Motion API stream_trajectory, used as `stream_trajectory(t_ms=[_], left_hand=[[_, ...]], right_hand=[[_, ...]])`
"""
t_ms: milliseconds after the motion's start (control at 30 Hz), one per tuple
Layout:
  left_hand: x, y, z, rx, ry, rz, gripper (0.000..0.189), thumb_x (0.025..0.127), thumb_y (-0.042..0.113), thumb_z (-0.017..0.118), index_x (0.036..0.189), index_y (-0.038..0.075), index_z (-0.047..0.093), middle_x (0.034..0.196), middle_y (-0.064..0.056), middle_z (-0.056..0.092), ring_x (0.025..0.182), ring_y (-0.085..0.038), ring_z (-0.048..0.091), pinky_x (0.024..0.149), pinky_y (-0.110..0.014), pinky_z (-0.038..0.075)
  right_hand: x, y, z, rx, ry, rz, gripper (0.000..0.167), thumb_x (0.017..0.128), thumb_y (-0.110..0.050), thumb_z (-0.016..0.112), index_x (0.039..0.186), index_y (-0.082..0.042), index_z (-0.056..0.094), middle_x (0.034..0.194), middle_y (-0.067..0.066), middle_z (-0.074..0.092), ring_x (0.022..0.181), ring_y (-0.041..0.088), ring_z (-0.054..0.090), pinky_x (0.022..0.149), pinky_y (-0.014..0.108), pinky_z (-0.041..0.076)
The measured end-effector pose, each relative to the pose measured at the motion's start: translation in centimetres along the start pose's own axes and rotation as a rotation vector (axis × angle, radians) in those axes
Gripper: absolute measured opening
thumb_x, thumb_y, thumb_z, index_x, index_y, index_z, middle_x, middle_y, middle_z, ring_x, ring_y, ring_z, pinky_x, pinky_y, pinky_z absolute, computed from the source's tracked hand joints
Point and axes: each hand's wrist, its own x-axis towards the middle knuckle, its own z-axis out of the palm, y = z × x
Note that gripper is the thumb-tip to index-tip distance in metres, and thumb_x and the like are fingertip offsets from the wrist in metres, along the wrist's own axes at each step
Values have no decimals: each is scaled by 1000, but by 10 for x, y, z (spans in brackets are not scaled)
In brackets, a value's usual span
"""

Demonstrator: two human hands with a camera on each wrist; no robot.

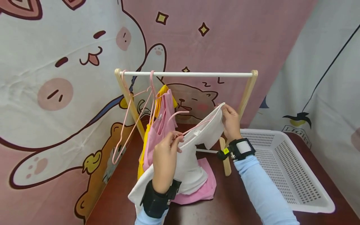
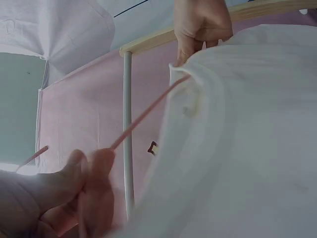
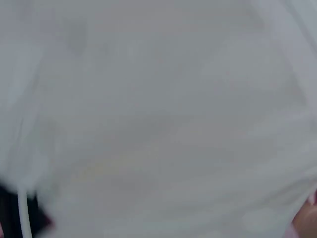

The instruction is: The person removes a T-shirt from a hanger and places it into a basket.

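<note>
Between both hands stretches a white shirt (image 1: 194,156), its neckline facing up and its lower part draping toward the table. My left hand (image 1: 167,153) pinches a pink hanger (image 1: 180,112) near its middle; the hook sticks up above the fingers. One arm of that hanger runs into the shirt, as the left wrist view shows with the pink rod (image 2: 148,113) passing under the white collar. At the shirt's upper right edge, my right hand (image 1: 231,120) grips the cloth between thumb and fingers. White fabric (image 3: 168,109) fills nearly all of the right wrist view.
A wooden rack with a white rail (image 1: 191,74) stands behind. On its left hang a bare pink hanger (image 1: 121,137) and pink and yellow garments (image 1: 160,125). A pink cloth (image 1: 206,187) lies under the shirt. At right sits a white perforated basket (image 1: 284,168).
</note>
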Motion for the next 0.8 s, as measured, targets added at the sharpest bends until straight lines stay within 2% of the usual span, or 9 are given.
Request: stream_trajectory(t_ms=[100, 167, 267, 333, 433, 500, 567, 667, 800], left_hand=[[-1, -1, 4, -73, 33, 30, 12, 84, 21, 64, 91, 11, 67, 73, -1, 68, 58, -11, 59, 52, -20, 45], [0, -1, 8, -100, 63, 63, 13, 84, 20, 65, 91, 10, 67, 73, -1, 68, 62, -12, 60, 56, -20, 47], [2, 0, 12, -134, 90, 91, 13, 85, 19, 64, 91, 8, 67, 72, -3, 68, 62, -11, 58, 54, -20, 44], [4, 2, 15, -144, 94, 101, 13, 86, 19, 63, 91, 7, 67, 72, -4, 67, 59, -11, 54, 52, -18, 40], [7, 4, 20, -128, 90, 110, 14, 87, 20, 62, 89, 7, 66, 70, -4, 65, 57, -10, 51, 51, -18, 37], [8, 4, 23, -105, 84, 110, 15, 87, 21, 61, 88, 7, 66, 70, -4, 65, 57, -10, 51, 51, -18, 37], [9, 4, 26, -81, 74, 102, 16, 88, 22, 61, 88, 7, 66, 69, -4, 64, 57, -11, 53, 51, -19, 39], [11, 5, 30, -56, 60, 93, 17, 87, 22, 61, 88, 6, 66, 68, -4, 64, 56, -12, 53, 51, -20, 41], [13, 9, 34, -32, 45, 93, 17, 86, 23, 62, 86, 6, 66, 67, -4, 65, 55, -12, 53, 51, -22, 41]], right_hand=[[4, -3, 0, 110, 108, 121, 26, 92, -24, 54, 108, -7, 63, 98, -2, 67, 90, 8, 60, 76, 17, 47], [6, 0, -1, 87, 140, 207, 34, 94, -22, 50, 122, -5, 57, 116, 2, 60, 102, 8, 55, 83, 16, 45], [4, 12, -1, -49, 189, 287, 42, 96, -20, 48, 134, -1, 47, 134, 9, 48, 118, 12, 47, 98, 18, 39], [0, 23, -1, -184, 204, 295, 43, 96, -21, 50, 133, 1, 48, 139, 11, 45, 122, 14, 44, 103, 23, 36], [-12, 36, 1, -377, 196, 249, 39, 94, -21, 54, 128, -2, 54, 127, 18, 54, 109, 20, 51, 92, 27, 41], [-20, 40, 3, -512, 183, 149, 41, 93, -20, 56, 131, -4, 50, 119, 21, 56, 101, 22, 54, 85, 29, 43], [-29, 40, 7, -653, 156, -16, 47, 92, -16, 57, 136, -8, 43, 119, 21, 51, 102, 25, 52, 84, 31, 44], [-42, 38, 17, -950, 108, -395, 56, 89, -11, 61, 139, -9, 36, 123, 20, 44, 109, 31, 48, 91, 41, 43], [-50, 32, 28, -1260, 37, -882, 43, 88, -10, 63, 128, -3, 49, 119, 20, 52, 111, 34, 51, 96, 44, 44]])
